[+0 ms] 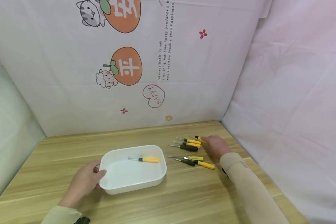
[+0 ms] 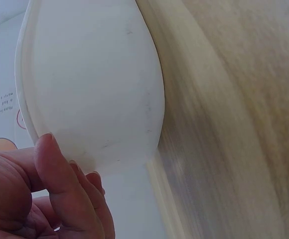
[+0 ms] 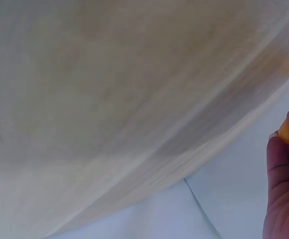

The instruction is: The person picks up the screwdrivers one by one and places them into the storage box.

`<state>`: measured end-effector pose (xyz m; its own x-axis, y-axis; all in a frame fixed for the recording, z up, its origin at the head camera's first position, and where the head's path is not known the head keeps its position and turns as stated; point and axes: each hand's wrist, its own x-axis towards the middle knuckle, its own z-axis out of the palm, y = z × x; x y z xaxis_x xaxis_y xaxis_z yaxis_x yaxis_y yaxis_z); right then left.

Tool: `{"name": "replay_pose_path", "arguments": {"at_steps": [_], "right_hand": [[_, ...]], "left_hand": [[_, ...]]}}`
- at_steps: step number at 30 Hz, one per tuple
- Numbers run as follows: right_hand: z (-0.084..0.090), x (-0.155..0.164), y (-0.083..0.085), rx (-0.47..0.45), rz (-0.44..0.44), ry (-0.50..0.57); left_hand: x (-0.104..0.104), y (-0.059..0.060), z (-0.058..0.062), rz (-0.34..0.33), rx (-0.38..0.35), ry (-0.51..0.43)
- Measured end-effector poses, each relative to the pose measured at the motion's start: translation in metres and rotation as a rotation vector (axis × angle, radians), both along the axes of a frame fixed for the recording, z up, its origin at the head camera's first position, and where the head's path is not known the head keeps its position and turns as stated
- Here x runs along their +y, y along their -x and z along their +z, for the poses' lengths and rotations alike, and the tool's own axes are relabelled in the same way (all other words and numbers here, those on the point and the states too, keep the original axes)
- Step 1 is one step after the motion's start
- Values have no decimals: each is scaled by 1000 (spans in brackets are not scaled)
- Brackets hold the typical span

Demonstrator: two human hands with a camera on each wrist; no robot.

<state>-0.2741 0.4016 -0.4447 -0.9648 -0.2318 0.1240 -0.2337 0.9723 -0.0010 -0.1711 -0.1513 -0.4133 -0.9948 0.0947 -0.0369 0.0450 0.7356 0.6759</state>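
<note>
A white plastic tray (image 1: 156, 179) sits on the wooden table, with one yellow-handled screwdriver (image 1: 145, 159) lying inside it. My left hand (image 1: 97, 175) grips the tray's left rim, thumb over the edge. In the left wrist view its fingers (image 2: 60, 199) press against the tray wall (image 2: 89, 84). Several yellow- and black-handled screwdrivers (image 1: 189, 146) lie to the right of the tray. My right hand (image 1: 208, 141) reaches over the farthest one (image 1: 197, 137), fingertips touching its yellow handle (image 3: 285, 133), which still lies on the table.
Printed cloth walls close in the table at the back and on the right; the back right corner (image 1: 220, 121) is just behind the screwdrivers. Bare wood (image 1: 184, 199) lies in front of the tray.
</note>
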Motion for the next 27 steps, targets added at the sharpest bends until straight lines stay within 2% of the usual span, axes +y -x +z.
{"name": "replay_pose_path", "arguments": {"at_steps": [7, 18, 27], "right_hand": [[8, -3, -1, 66, 42, -10], [18, -15, -1, 65, 41, 31], [23, -24, -2, 96, 63, 22]], "left_hand": [[0, -1, 0, 1, -1, -5], [-1, -1, 1, 3, -3, 8], [-1, 1, -1, -5, 3, 6]]}}
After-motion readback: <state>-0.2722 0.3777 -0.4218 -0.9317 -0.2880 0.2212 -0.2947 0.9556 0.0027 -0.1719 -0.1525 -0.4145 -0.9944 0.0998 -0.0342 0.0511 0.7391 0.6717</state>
